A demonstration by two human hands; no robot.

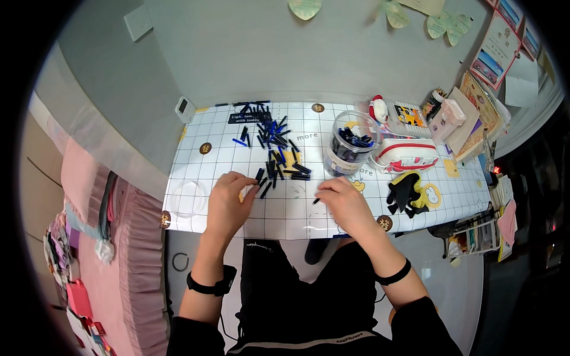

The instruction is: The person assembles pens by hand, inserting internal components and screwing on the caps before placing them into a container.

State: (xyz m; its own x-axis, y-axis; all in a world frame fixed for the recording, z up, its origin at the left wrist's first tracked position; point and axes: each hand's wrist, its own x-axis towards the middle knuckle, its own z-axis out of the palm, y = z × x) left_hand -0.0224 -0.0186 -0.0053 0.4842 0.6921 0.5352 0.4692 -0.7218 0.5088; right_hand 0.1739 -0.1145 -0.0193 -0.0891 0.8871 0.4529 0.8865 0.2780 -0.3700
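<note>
Head view: my left hand touches loose cartridges; my right hand pinches one; the jar is partly filled, many remain on the surface.

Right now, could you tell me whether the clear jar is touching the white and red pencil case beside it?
Cannot tell. In the head view the clear jar overlaps the white and red pencil case at its right side, with no gap showing, but contact itself is not plain.
</note>
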